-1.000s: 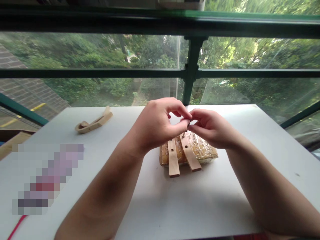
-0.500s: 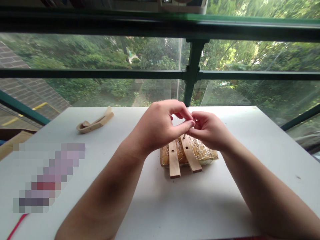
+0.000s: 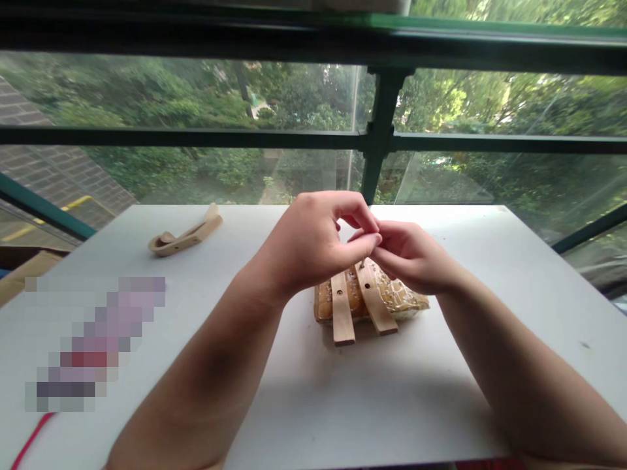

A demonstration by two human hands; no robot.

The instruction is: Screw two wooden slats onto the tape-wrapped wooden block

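Observation:
My left hand [image 3: 321,238] and my right hand [image 3: 414,254] meet at their fingertips above a bread-like block [image 3: 409,301] with a shiny brown top. Both are closed in a pinch, thumb against fingers; what they hold is hidden between the tips. Two light wooden strips [image 3: 343,320] with holes lie across the block, and their near ends stick out past its front edge. From the right-hand wooden strip [image 3: 379,310] a thin metal pin or screw [image 3: 363,264] rises to just under my fingertips. The far ends of the strips are behind my hands.
A curved wooden piece [image 3: 189,240] lies at the back left of the white table [image 3: 304,405]. Nearer on the left is a blurred-out purple item [image 3: 100,339] with a red cord [image 3: 32,440]. Behind the table's far edge stands a green railing [image 3: 196,138] with glass.
A small dark thing that showed between my fingertips a second ago is now hidden. My right fingers have shifted slightly around my left fingertips. The strips and block stay in place.

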